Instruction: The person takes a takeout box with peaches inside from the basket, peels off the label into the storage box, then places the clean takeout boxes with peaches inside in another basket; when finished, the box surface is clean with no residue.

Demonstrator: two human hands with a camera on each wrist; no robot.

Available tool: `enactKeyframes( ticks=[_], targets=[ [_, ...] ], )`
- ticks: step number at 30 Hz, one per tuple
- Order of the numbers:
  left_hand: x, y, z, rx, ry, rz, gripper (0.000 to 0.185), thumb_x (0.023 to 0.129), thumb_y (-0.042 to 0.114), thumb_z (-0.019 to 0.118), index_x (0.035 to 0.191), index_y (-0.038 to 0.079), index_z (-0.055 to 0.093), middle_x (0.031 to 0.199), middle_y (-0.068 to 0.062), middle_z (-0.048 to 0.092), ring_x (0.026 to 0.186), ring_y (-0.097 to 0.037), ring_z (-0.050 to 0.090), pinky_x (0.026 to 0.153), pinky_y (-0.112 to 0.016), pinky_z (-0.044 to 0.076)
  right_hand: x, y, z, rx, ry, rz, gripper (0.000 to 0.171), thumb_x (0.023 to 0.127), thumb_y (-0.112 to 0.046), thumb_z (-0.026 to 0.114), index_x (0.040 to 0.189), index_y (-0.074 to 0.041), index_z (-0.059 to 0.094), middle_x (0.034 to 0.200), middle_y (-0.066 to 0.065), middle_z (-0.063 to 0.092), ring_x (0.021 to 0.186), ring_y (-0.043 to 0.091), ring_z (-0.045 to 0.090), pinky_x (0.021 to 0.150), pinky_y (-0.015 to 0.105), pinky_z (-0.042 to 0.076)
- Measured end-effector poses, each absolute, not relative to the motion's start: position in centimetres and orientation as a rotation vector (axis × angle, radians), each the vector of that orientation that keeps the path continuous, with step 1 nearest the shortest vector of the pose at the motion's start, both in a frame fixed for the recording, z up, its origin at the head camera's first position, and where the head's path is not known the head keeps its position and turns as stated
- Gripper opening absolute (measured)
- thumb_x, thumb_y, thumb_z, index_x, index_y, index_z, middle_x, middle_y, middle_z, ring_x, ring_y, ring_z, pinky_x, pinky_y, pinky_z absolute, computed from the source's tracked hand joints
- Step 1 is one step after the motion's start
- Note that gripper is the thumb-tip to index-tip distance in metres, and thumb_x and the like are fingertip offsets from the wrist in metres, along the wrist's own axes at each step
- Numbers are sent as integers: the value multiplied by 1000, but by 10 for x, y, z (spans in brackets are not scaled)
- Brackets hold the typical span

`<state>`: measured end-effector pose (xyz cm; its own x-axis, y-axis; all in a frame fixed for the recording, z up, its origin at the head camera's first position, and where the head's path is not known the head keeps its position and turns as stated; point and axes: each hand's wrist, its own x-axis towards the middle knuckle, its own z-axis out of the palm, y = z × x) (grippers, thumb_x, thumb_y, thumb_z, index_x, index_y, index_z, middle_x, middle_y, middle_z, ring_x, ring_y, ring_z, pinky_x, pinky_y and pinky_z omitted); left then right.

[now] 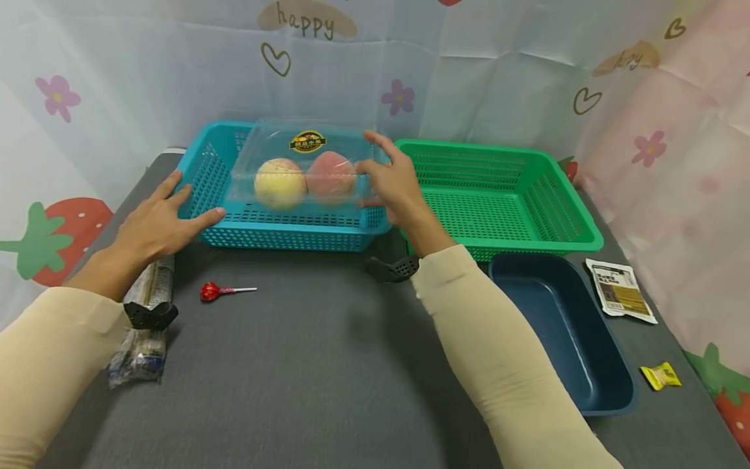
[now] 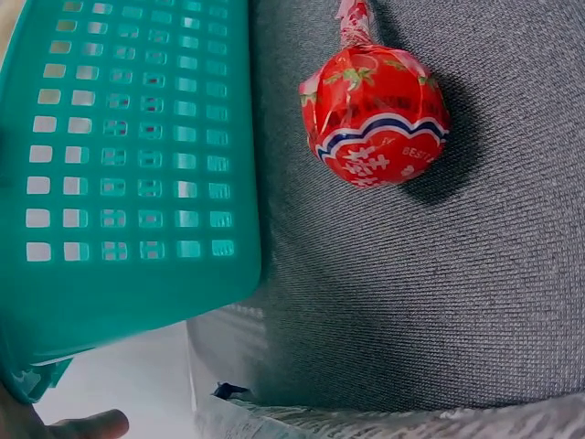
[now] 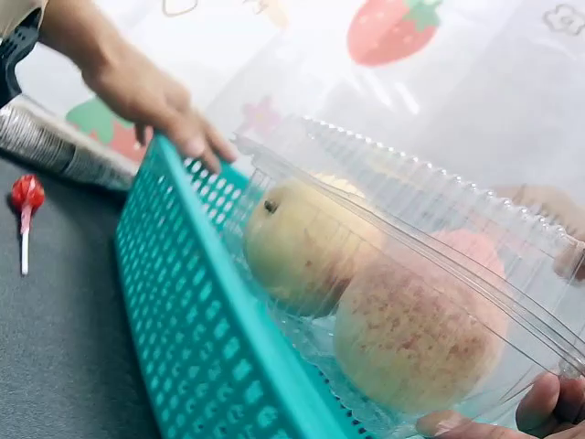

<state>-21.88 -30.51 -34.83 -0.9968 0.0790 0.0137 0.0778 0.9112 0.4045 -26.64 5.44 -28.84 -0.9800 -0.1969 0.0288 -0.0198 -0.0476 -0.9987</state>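
Note:
My right hand (image 1: 394,184) grips the right end of a clear plastic fruit box (image 1: 252,153) with a black-and-gold label. Inside lie two round fruits, a yellow one (image 1: 280,184) and a pinkish-red one (image 1: 331,176). The box sits slightly tilted within the blue basket (image 1: 287,238); whether it touches the basket's floor I cannot tell. At the basket's left front corner my left hand (image 1: 153,221) rests on the rim, fingers mostly straight and spread. In the right wrist view, fingertips (image 3: 539,402) pinch the box's edge.
A green basket (image 1: 486,215) stands on the right, with a dark blue tub (image 1: 562,326) before it. A red lollipop (image 1: 209,291) and a clear-wrapped pack (image 1: 143,345) lie left. Beside the tub are a white-and-brown packet (image 1: 621,290) and a yellow-wrapped sweet (image 1: 661,376).

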Motion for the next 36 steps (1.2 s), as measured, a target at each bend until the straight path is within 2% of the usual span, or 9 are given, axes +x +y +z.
enactKeyframes(
  ticks=[8,15,18,24,28,32,35,36],
  targets=[
    [-216,-307,-346,125,3059,651,96,92,65,41,151,-6,13,158,-19,-9,137,-54,7,98,-75,14,-245,73,-270,-181,2050,-2245,48,93,-7,60,134,-32,56,102,11,45,71,25,39,69,53,55],
    [-215,-308,-347,115,3067,659,96,92,65,41,150,-6,13,158,-20,-8,137,-54,7,98,-75,14,-222,88,-258,-202,2060,-2253,48,92,-7,61,132,-35,58,96,11,46,73,23,42,61,42,53],
    [-215,-305,-348,109,3069,663,97,91,66,42,150,-6,15,158,-19,-7,136,-54,8,98,-74,14,-210,95,-253,-223,2069,-2258,49,93,-7,60,134,-34,57,84,9,44,71,21,42,58,39,49],
    [-217,-304,-349,100,3070,665,98,91,67,42,151,-5,14,159,-18,-7,137,-54,8,97,-75,13,-186,110,-247,-240,2047,-2283,52,93,-4,58,138,-30,54,68,6,40,73,22,42,70,45,44],
    [-218,-305,-348,85,3067,659,98,91,68,42,151,-4,13,159,-18,-8,136,-54,8,96,-76,13,-171,121,-247,-260,2019,-2303,53,93,-3,56,141,-27,51,65,4,41,75,22,43,72,44,40],
    [-218,-304,-348,77,3063,660,99,90,69,42,151,-4,13,159,-17,-9,135,-56,9,96,-76,13,-155,134,-249,-317,2024,-2315,54,94,-2,54,143,-23,49,63,1,38,76,21,44,64,35,39],
    [-217,-304,-347,81,3052,666,98,91,68,41,151,-3,12,159,-16,-10,135,-56,9,95,-77,13,-144,142,-251,-340,2047,-2311,54,94,-1,53,144,-22,47,68,3,39,78,21,45,65,34,38],
    [-217,-305,-347,86,3048,667,98,91,68,41,151,-3,12,159,-16,-10,135,-56,8,95,-77,13,-140,144,-251,-344,2054,-2309,54,95,-1,53,144,-21,47,76,3,43,80,21,45,70,35,38]
  ],
)
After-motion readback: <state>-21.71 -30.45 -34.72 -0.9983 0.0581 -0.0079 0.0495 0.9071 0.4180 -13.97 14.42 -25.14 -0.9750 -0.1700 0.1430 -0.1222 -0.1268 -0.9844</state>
